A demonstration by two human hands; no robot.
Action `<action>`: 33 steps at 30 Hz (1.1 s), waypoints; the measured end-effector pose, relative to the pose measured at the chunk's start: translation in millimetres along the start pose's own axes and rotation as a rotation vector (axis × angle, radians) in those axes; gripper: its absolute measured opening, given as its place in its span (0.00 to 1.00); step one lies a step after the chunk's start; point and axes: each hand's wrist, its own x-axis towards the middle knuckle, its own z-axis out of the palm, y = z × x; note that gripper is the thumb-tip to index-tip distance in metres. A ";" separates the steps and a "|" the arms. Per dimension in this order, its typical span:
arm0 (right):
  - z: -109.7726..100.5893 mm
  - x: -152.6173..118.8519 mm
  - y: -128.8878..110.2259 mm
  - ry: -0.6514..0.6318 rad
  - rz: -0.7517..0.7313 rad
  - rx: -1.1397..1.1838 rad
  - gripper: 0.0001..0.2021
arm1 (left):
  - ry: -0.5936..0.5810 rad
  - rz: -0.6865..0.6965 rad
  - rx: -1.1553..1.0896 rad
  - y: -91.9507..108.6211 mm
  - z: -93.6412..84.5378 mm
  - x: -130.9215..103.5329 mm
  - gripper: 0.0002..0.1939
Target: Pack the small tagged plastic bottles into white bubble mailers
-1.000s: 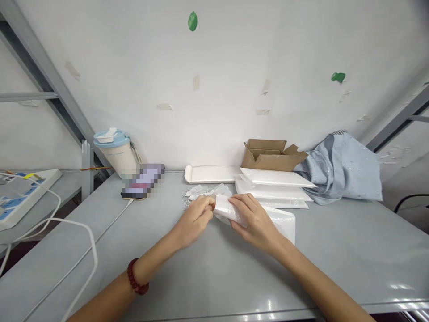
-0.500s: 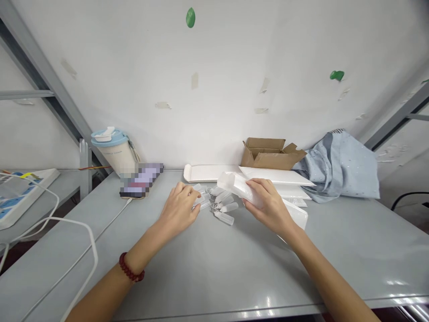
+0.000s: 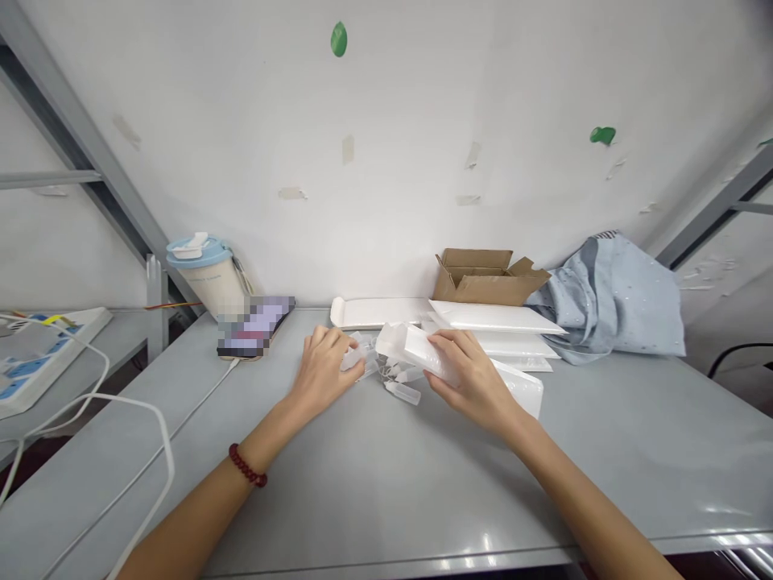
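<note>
My right hand [image 3: 474, 379] is closed around a white padded envelope [image 3: 423, 350], whose mouth points left and stands partly open. The envelope's far end [image 3: 522, 391] shows past my wrist on the right. My left hand [image 3: 326, 366] has its thumb and fingers closed on a small translucent plastic bottle [image 3: 356, 353], partly hidden by the fingers. Between my hands lies a loose pile of similar little bottles [image 3: 403, 392], some with thin loops, and the envelope's mouth hangs over part of it.
Flat white envelopes [image 3: 501, 320] are stacked behind my right hand, and another [image 3: 380, 312] lies by the wall. An open cardboard box [image 3: 492, 278], a light blue cloth bag [image 3: 616, 298], a lidded cup [image 3: 208, 278] and a phone [image 3: 266, 322] on a white cable [image 3: 193, 419] stand around.
My right hand has brought the envelope left and slightly down, its mouth nearer my left hand. My left fingers have closed on a bottle at the pile's left side.
</note>
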 end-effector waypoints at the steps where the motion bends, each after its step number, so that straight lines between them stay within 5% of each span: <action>1: 0.0 -0.3 -0.1 -0.001 0.000 -0.004 0.19 | 0.088 0.019 -0.040 1.8 -4.8 0.8 0.06; 4: -0.4 -0.7 -0.7 -0.008 0.007 -0.008 0.20 | 0.391 0.021 -0.214 8.7 -19.2 1.8 0.04; 7: -0.5 -0.5 -2.4 -0.026 0.011 0.015 0.21 | 0.524 -0.160 -0.486 15.1 -26.9 1.1 0.06; 11: 0.4 -1.3 -5.1 -0.049 0.007 0.037 0.21 | 0.364 -0.392 -0.758 20.4 -26.9 0.6 0.09; 19: 1.3 -1.5 -12.4 -0.028 0.005 0.088 0.22 | 0.113 -0.514 -0.795 27.4 -20.0 0.3 0.12; 29: 1.2 -2.1 -17.2 0.006 0.010 0.136 0.22 | 0.198 -0.316 -0.568 31.4 -12.1 -6.2 0.10; 33: 2.9 -1.7 -19.4 0.023 -0.002 0.123 0.21 | 0.194 -0.340 -0.574 38.1 -10.0 -8.4 0.09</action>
